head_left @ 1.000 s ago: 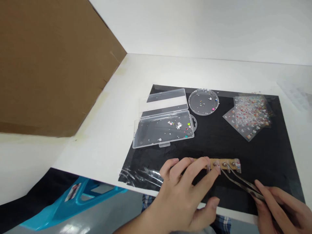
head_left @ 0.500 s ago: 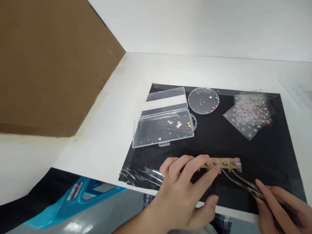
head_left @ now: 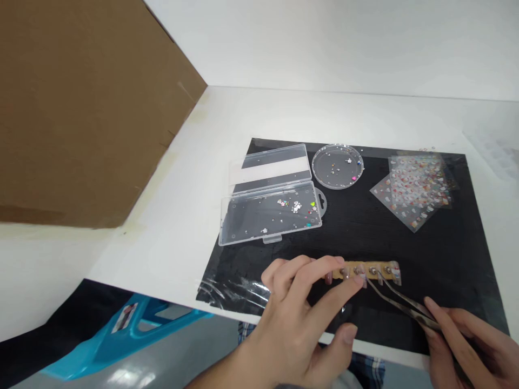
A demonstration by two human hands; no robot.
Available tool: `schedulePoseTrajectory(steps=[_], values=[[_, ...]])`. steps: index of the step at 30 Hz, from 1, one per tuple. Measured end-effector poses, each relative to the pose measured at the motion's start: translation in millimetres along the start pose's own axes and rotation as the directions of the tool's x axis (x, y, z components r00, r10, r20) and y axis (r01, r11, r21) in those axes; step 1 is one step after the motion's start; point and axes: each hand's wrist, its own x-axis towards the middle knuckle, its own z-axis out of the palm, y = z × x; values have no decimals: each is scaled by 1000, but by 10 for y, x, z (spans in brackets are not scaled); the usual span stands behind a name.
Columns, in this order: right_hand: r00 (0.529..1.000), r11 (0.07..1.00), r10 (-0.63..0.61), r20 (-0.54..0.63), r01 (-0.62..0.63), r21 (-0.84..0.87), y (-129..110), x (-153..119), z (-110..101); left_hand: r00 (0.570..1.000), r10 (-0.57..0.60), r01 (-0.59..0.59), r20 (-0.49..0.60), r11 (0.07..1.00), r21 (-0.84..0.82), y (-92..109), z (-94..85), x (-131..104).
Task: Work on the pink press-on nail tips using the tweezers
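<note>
My left hand (head_left: 302, 319) lies with fingers spread and thumb apart. Its index fingertip touches a clear false nail (head_left: 361, 277) on a tan strip (head_left: 352, 268), and the middle fingertip rests on the strip's upper edge. Several nails with round metal-looking studs sit along this strip; the hand covers its left part. My right hand (head_left: 466, 346) is closed around metal tweezers (head_left: 413, 312). Their two tips are apart, one by the nail under my left index finger and one by the neighbouring nail (head_left: 380, 274). I cannot tell whether they grip anything.
A black mat (head_left: 352, 232) covers the white table (head_left: 190, 178). On it lie an open clear case (head_left: 267, 237) with small charms, a round clear dish (head_left: 338, 186) and sticker sheets (head_left: 417, 186). Cardboard (head_left: 89, 108) stands left. A blue plastic seat (head_left: 105, 340) is below the table edge.
My left hand has slid slightly left along the strip, uncovering another nail. The tweezers and my right hand stay nearly where they were.
</note>
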Motion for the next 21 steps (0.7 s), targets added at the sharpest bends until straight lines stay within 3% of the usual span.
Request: schedulePoseTrajectory(steps=[4,8,11,14,16,17,18,19,21], values=[[995,996,87,-40,-87,1,-26,-5,11,997,-29,31,-77,999,34,-6,-21,-14],[997,992,-77,-29,73,-101,39,-29,-22,988,-53,59,-148,998,36,-19,-59,3],[991,973,-118,-68,102,-206,10,15,-50,971,-58,65,-231,998,23,-62,-106,6],[980,974,-15,-200,-31,-222,-190,174,-46,943,-97,117,-318,992,45,-202,-187,-42],[918,937,241,-317,-305,-170,-369,312,-27,906,-148,185,-396,981,58,-373,-270,-114],[886,918,314,-342,-375,-128,-448,374,-18,876,-181,232,-448,971,61,-480,-321,-162],[863,906,347,-366,-409,-105,-510,424,-12,844,-207,274,-496,960,66,-595,-376,-214],[848,894,378,-372,-438,-89,-553,460,-10,809,-92,185,-580,977,104,-713,-433,-269],[854,893,391,-342,-442,-85,-587,490,-10,760,-95,241,-643,960,143,-935,-543,-374]])
